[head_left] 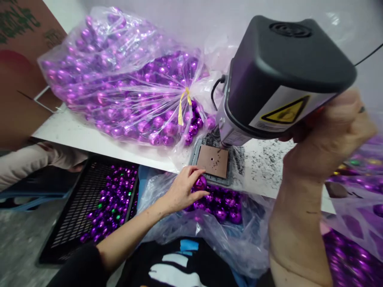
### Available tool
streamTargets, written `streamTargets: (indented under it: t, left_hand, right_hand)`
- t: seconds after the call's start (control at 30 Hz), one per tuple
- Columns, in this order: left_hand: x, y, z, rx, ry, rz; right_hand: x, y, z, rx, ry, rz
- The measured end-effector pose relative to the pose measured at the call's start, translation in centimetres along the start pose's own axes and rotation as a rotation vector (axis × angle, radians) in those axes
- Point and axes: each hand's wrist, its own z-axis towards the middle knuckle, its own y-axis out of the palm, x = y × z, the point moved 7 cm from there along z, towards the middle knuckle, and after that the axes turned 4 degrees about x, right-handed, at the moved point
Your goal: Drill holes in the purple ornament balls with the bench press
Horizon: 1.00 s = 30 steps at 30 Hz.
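Between the thumb and fingers of my left hand (pixel 183 190) is a shiny purple ball (pixel 200 183), just in front of the drill press base. Below that hand lie several more purple faceted balls (pixel 223 205) in an open clear plastic bag on my lap. My right hand (pixel 326 123), slightly blurred, is raised at the right side of the black drill press (pixel 287 67), fingers closed round its dark handle, mostly hidden. A brown square plate (pixel 212 161) with a small hole in it rests on the press base, dotted with dark shavings.
A tied clear bag (pixel 125 87) full of purple balls fills the left of the white table (pixel 113 145). A black crate (pixel 74 207) with small purple and green pieces stands lower left, near another person's leg (pixel 26 163). Further purple balls (pixel 353 255) lie at right.
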Motion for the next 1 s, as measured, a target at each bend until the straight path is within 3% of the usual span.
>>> streamTargets:
  t: [0.07,0.17,0.23,0.3,0.4,0.47,0.57,0.67,0.73,0.87,1.0]
  left_hand:
    - [-0.8,-0.8,0.6,0.009,0.023,0.03]
    - [-3.3,-2.2,4.1,0.13,0.02,0.176]
    - [-5.6,-2.7,6.9,0.174,-0.071,0.387]
    - [-7.7,-2.8,9.0,0.142,-0.202,0.564]
    - [-9.4,-2.9,10.2,0.104,-0.327,0.605]
    - [-9.3,-3.5,10.0,0.152,-0.325,0.438]
    - [-9.1,-4.3,8.7,0.223,-0.33,-0.125]
    - [-8.8,-3.2,7.2,0.107,-0.439,-0.762]
    - [-8.2,-1.9,6.4,-0.012,-0.509,-1.006]
    - [-7.6,-0.3,5.3,-0.053,-0.597,-1.127]
    - [-6.8,1.1,4.8,-0.088,-0.574,-1.155]
  right_hand:
    - [-0.1,0.0,-0.1,0.012,-0.005,0.006]
    - [-0.1,0.1,0.0,0.021,0.003,-0.001]
    - [-0.1,0.0,0.0,0.004,0.01,-0.015]
    - [-0.1,0.0,0.1,-0.026,0.018,-0.026]
    - [0.0,-0.2,0.1,-0.057,0.024,-0.022]
    - [0.1,-0.2,0.2,-0.064,0.022,-0.01]
    - [0.2,0.0,0.2,-0.076,0.014,0.024]
    - [0.2,0.1,0.2,-0.065,0.005,0.048]
    - [0.3,0.1,0.2,-0.056,0.004,0.037]
    - [0.2,0.1,0.2,-0.064,-0.003,0.026]
    - [0.2,0.0,0.2,-0.074,-0.006,0.007]
